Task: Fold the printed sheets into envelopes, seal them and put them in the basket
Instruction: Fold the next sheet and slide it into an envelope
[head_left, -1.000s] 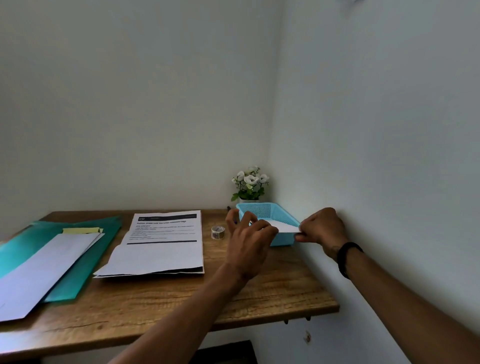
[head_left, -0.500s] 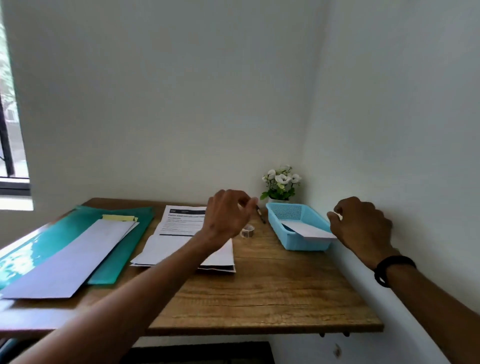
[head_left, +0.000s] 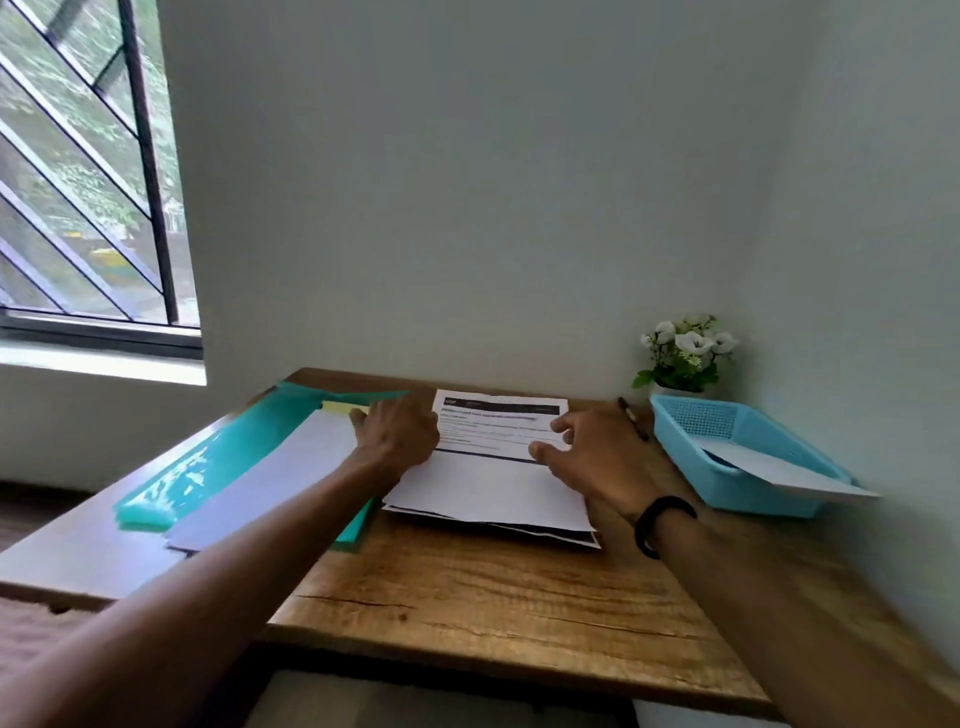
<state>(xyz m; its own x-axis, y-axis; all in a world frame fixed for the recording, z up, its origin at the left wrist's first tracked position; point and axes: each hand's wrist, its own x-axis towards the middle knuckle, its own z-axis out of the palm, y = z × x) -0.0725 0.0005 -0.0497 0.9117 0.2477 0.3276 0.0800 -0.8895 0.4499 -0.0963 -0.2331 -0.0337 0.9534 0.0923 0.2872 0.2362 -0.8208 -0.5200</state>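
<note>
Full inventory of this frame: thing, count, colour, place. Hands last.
desk: one, brown wood, set in the room corner
printed sheets: one loose stack, count unclear, white with black print, desk centre
basket: one, light blue, far right of desk by the wall
folded paper: one, white, lying in the basket, one end poking over its rim
folder: one, teal, left side of desk
blank sheet: one, white, on the folder
yellow paper: one, pale yellow, far end of folder
pen: one, dark, between sheets and basket
flowers: one bunch, white with green leaves, behind basket
window: one, dark bars, upper left
wristband: one, black, right wrist
left hand: open, at the stack's left edge
right hand: open, over the stack's right side
</note>
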